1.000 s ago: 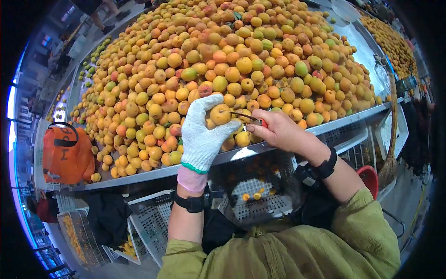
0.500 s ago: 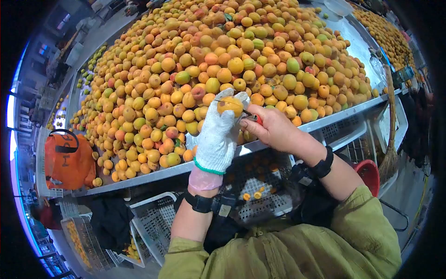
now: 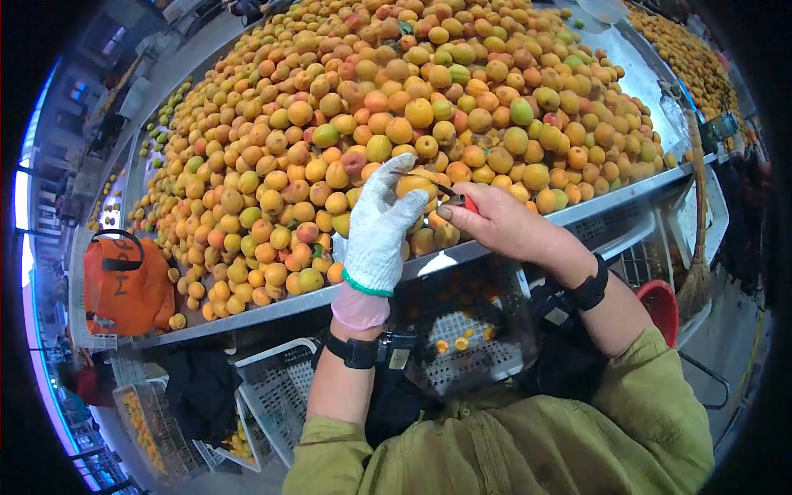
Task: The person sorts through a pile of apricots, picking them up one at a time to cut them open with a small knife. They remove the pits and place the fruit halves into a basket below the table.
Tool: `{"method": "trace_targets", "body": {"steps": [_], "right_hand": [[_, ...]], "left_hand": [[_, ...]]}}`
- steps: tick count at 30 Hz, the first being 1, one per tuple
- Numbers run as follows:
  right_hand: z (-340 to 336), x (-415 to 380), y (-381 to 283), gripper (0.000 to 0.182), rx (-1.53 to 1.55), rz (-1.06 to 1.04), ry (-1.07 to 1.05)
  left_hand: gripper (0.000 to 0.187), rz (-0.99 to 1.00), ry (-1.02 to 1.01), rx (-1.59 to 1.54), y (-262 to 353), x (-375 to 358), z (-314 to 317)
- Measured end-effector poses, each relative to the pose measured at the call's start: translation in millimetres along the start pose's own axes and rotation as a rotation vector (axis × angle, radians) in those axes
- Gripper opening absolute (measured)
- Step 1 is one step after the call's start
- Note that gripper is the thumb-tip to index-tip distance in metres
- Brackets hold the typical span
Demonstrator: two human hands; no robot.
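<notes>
My left hand [image 3: 381, 216], in a white knit glove with a green cuff, grips an orange-yellow apricot [image 3: 418, 182] between thumb and fingers. My bare right hand [image 3: 502, 218] is closed round the red handle of a small knife [image 3: 464, 200]. The knife's dark end reaches left to the apricot; where its tip lies on the fruit I cannot make out. Both hands are above the near edge of a big heap of apricots [image 3: 330, 140], yellow, orange and some greenish.
The heap lies on a metal table [image 3: 268, 314]. Below it stands a plastic crate [image 3: 483, 360] with a few cut apricot pieces. An orange bag [image 3: 125, 285] is at the left. At the right are a broom [image 3: 697, 247] and a red bucket [image 3: 660, 309].
My gloved fingers have spread wider around the apricot, and the glove has turned to show more of its back. My right hand with the knife has shifted slightly right.
</notes>
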State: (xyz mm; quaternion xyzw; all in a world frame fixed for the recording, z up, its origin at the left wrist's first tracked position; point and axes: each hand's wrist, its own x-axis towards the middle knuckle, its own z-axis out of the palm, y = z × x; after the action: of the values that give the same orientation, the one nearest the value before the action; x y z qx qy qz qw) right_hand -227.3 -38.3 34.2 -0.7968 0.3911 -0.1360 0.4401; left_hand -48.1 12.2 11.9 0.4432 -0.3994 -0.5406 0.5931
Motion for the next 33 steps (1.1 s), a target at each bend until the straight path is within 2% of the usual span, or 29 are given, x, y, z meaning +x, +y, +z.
{"method": "trace_targets", "body": {"steps": [1,3,4,6,7,8,9,10,12,13,14,16,17,18,20,21,22,24,26,29,32,33], "right_hand": [[7,0,4,0.034,0.004,0.004,0.0],[24,3,9,0.035,0.104,-0.034,0.11],[27,4,6,0.035,0.102,-0.035,0.112],[29,4,-1,0.036,0.113,0.034,0.171],[34,6,6,0.034,0.083,-0.002,0.196],[32,4,7,0.034,0.085,-0.001,0.199],[28,2,6,0.033,0.136,-0.016,0.154],[24,0,5,0.033,0.186,-0.033,0.108],[10,-1,1,0.032,0.145,-0.033,0.08],[8,-2,1,0.032,0.102,-0.028,0.046],[12,-4,1,0.032,0.104,-0.024,0.043],[21,-6,0,0.032,0.224,0.021,0.042],[26,-8,0,0.031,0.207,0.065,0.05],[24,-8,-1,0.031,0.205,0.063,0.05],[22,-8,-2,0.031,0.116,0.05,0.157],[19,-7,-1,0.03,0.044,0.04,0.158],[20,-8,1,0.03,0.047,0.043,0.157],[23,-6,5,0.031,-0.004,0.023,0.16],[37,-4,12,0.031,0.001,0.009,0.211],[42,2,4,0.032,-0.032,0.013,0.259],[44,3,3,0.033,-0.06,0.032,0.265],[45,2,4,0.033,-0.046,-0.024,0.269]], "left_hand": [[0.04,-0.005,-0.001,0.001,-2,-1,1],[0.04,-0.06,0.055,-0.334,-12,0,5],[0.039,-0.106,0.145,-0.603,-24,-1,11],[0.038,-0.124,0.153,-0.721,-29,3,12],[0.038,-0.124,0.152,-0.72,-29,2,12],[0.038,-0.095,0.131,-0.588,-28,2,10],[0.038,-0.065,0.113,-0.458,-23,1,10],[0.038,-0.061,0.116,-0.456,-16,1,8],[0.038,0.074,0.027,0.197,2,0,6],[0.04,0.082,0.03,0.223,4,-1,8],[0.04,0.077,0.031,0.222,-2,0,7],[0.038,-0.021,0.041,-0.164,-19,6,2],[0.035,-0.074,0.035,-0.517,-26,8,4],[0.035,-0.071,0.035,-0.517,-24,6,6],[0.034,0.024,0.044,-0.256,-18,-1,10],[0.037,-0.072,0.075,-0.429,-20,6,7],[0.037,-0.076,0.076,-0.428,-20,7,6],[0.038,0.1,0.113,-0.086,-18,10,5],[0.037,0.074,0.125,-0.112,-20,4,8],[0.034,-0.092,0.126,-0.58,-28,-2,15],[0.034,-0.108,0.135,-0.641,-19,-3,21],[0.034,-0.105,0.137,-0.64,-23,-4,17]]}}
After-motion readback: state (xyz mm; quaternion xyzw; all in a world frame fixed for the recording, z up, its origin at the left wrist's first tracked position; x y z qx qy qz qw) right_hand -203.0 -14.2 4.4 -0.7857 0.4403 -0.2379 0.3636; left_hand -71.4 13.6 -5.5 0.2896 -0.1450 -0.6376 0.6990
